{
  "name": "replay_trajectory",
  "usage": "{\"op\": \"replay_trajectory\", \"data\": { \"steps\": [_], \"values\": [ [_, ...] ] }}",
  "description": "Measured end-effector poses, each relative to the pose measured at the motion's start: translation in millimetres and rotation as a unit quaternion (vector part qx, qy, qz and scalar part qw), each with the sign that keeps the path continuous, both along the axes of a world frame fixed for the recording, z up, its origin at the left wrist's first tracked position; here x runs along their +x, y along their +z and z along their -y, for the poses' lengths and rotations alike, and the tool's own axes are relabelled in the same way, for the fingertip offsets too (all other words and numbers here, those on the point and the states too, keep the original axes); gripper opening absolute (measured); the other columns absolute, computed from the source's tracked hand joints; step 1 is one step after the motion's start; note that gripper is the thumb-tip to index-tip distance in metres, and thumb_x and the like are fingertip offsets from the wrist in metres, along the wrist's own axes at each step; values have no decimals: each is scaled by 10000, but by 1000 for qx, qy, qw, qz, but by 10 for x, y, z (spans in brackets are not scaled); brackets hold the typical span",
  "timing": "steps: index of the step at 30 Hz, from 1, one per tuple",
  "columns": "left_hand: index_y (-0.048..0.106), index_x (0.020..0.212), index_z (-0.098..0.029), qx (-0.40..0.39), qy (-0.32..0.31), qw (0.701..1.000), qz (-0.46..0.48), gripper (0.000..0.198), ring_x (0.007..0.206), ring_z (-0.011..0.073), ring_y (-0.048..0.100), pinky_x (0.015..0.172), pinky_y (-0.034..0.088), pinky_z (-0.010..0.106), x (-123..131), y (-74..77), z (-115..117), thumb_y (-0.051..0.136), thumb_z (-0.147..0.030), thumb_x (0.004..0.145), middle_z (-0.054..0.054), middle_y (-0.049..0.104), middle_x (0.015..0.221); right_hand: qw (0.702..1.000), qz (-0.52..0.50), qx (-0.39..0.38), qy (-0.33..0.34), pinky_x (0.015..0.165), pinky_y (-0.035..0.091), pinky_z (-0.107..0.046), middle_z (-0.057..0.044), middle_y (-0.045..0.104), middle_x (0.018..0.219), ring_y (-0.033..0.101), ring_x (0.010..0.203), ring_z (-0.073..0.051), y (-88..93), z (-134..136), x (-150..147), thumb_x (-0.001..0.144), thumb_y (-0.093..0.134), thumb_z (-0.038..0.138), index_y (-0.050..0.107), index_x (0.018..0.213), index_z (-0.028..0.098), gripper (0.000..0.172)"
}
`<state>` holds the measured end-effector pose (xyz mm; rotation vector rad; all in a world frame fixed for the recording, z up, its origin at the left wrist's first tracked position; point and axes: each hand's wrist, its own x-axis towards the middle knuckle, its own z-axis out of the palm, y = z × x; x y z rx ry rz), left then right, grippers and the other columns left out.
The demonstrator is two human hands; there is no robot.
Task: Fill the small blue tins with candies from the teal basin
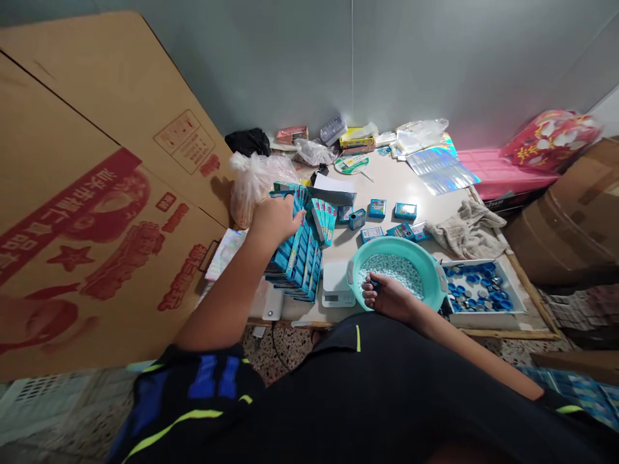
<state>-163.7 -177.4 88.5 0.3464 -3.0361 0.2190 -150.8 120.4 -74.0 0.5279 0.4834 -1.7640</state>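
The left hand (275, 219) lay at about eleven o'clock on a stack of blue cartons (294, 258), its fingers (290, 216) stretched out and fairly open against the upper boxes, with no clear grip. The cartons stood on edge in leaning rows, seemingly packed that way to keep them compact and within that hand's reach. The right hand (389, 298) was at about twelve o'clock, at the near rim of a teal plastic basin (401, 248). Its fingers (372, 287) curled toward a heap of small white tablets (391, 270), though whether they held anything could not be told. A white digital scale (336, 283) stood just beside the basin, between it and the cartons, apparently placed for an easy reach from either hand. A white tray of blue caps (483, 290) sat at about one o'clock on the counter (425, 193), also close to the right hand.
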Motion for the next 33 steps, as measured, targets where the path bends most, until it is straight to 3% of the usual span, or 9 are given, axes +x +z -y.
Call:
{"op": "replay_trajectory", "data": {
  "steps": [3,5,8,11,16,21,27,30,33],
  "values": [
    [688,1143,-74,34,-40,995,-85,314,1194,412,632,1170,332,618,110,49,-295,581,-310,966,236,710,1157,1000,-30,-8,2,493,363,-204,40,430,685,416,512,-102,58,-64,11,1119,406,340,459,875,206,283],
    [689,1211,-134,86,-152,974,-145,289,1280,349,598,1222,317,561,261,19,-565,570,-265,983,180,686,1291,997,-62,-19,30,455,305,-190,60,390,658,343,473,-90,110,-68,-6,1112,439,387,448,879,212,292],
    [704,1233,-208,214,-344,912,-59,282,1155,260,666,1032,519,400,471,-158,-903,638,-299,974,105,714,1220,988,-123,-34,91,413,201,-183,80,340,618,219,441,-80,255,11,-72,1099,472,459,452,885,216,324],
    [709,1233,-200,286,-416,863,25,281,1103,229,686,925,561,330,566,-396,-1003,671,-298,972,105,706,1204,978,-165,-35,121,416,172,-183,66,354,604,190,450,-72,434,141,-142,1094,466,497,431,823,209,397],
    [717,1089,-162,343,-392,853,-32,147,1067,201,675,945,560,314,700,-626,-962,619,-221,997,108,691,1152,968,-209,-35,137,438,151,-203,37,386,635,231,478,-83,573,302,-139,1047,442,684,436,795,209,538],
    [684,998,-153,262,-315,911,-45,114,960,194,662,883,564,309,789,-480,-933,571,-154,988,85,673,1009,955,-255,-30,146,454,132,-224,36,386,671,260,494,-94,638,322,-163,995,378,810,496,860,201,635],
    [750,1036,-124,123,-134,962,-204,208,1018,237,662,979,531,377,85,47,-8,572,-225,995,116,707,1065,916,-386,105,18,483,130,-252,79,310,640,217,475,-91,540,159,-266,907,592,766,578,1070,179,609],
    [775,1020,-123,95,-100,985,-104,240,1059,241,665,1010,525,368,-296,88,461,562,-216,960,125,718,1121,878,-447,172,0,470,139,-264,86,300,614,228,460,-96,408,53,-267,849,638,775,577,1045,183,626],
    [781,924,-129,84,-107,990,-32,271,1009,254,670,1000,536,384,-444,-3,655,539,-249,939,125,729,1011,875,-444,193,-22,464,154,-261,88,312,619,242,454,-91,310,-107,-287,801,659,795,574,1052,181,668]
  ]
}}
